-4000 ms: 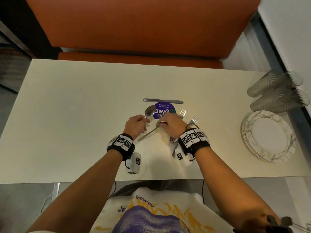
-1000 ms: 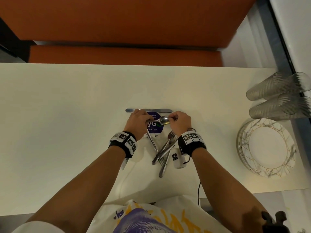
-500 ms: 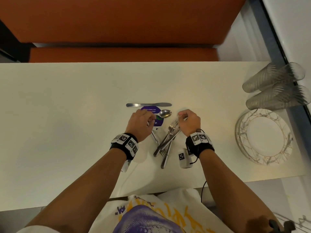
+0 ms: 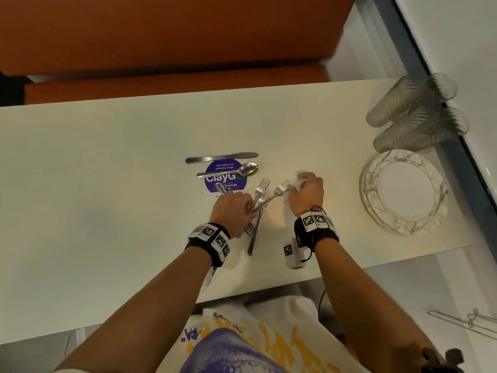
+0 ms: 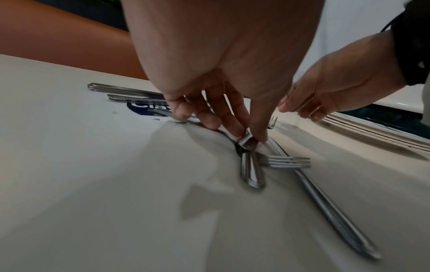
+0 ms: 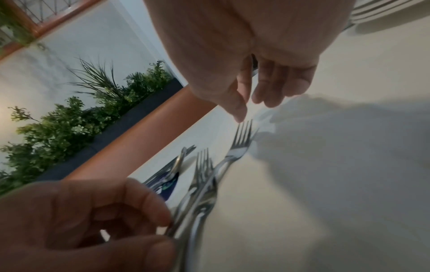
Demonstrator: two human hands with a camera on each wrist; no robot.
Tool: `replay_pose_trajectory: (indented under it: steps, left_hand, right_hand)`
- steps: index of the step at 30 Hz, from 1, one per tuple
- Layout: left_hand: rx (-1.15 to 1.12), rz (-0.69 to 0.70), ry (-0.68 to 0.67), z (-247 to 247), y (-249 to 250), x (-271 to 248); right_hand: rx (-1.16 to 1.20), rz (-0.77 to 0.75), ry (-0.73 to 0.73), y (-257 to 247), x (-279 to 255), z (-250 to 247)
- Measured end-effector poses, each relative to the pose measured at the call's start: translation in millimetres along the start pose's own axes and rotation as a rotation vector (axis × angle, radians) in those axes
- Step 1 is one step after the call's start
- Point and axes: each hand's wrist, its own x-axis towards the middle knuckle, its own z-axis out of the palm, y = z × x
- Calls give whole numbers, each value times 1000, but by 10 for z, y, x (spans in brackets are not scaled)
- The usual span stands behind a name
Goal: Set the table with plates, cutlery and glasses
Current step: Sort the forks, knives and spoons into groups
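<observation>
A knife (image 4: 222,158) and a spoon (image 4: 228,170) lie side by side across a purple sticker (image 4: 215,181) at the table's middle. Just nearer is a crossed pile of forks (image 4: 258,208). My left hand (image 4: 234,211) reaches into the pile, and its thumb and fingers (image 5: 232,127) pinch the handle end of one fork (image 5: 246,141). That fork's tines (image 4: 282,188) point at my right hand (image 4: 306,192). The right hand hovers over them with relaxed fingers (image 6: 267,88) and holds nothing. Another handle (image 4: 220,188) sticks out beyond the left hand.
A stack of patterned plates (image 4: 390,224) sits at the table's right end, with ribbed glasses (image 4: 414,103) lying on their sides behind it. An orange bench (image 4: 174,36) runs along the far side. The cream table (image 4: 94,197) lies bare to the left.
My left hand has left the spoon's handle and dropped back onto the fork pile. The right hand has drifted right, off the forks. The spoon stays flat below the knife.
</observation>
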Motion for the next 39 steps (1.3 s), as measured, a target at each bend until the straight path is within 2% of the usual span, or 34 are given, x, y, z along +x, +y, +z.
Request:
replay_pose_trajectory:
  steps: [4, 9, 11, 17, 23, 26, 31, 39]
  left_hand:
    - [6, -13, -6, 4, 15, -2]
    - [-20, -9, -51, -43, 26, -2]
    - [-105, -32, -38, -72, 29, 4]
    - [-392, -108, 118, -267, 173, 135]
    - [-685, -207, -3, -422, 299, 244]
    - [-752, -246, 21, -379, 214, 195]
    - [-732, -341, 72, -290, 7, 11]
    - [-715, -436, 77, -226, -213, -188]
  right_hand:
    - [-48, 34, -102, 59, 87, 6]
    - [-11, 20, -137, -21, 137, -41]
    - [56, 11, -142, -95, 168, -123]
    - [245, -26, -156, -390, 191, -241]
    - [332, -140, -193, -698, -14, -143]
    - [358, -191, -215, -724, -135, -90]
    - [175, -100, -134, -419, -233, -14]
    - [21, 9, -200, -167, -343, 161]
